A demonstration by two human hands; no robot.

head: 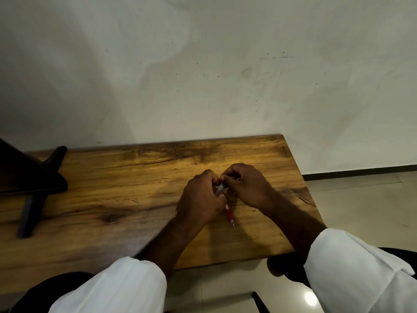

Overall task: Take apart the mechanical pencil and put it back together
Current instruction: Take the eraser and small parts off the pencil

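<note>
A mechanical pencil point(229, 214) with a red grip and a clear upper barrel is held over the wooden table point(126, 188), its tip pointing toward me. My left hand point(200, 199) is closed around the barrel's middle. My right hand point(246, 186) pinches the pencil's top end with its fingertips, touching my left hand. A thin metal piece pokes out by my right fingers. The barrel's middle is hidden in my left fist.
A dark stand point(33, 188) with splayed legs sits on the table's left side. The table ends at its right edge point(302, 184), with tiled floor point(361, 199) beyond. A pale wall point(203, 75) runs behind. White sleeves cover both forearms.
</note>
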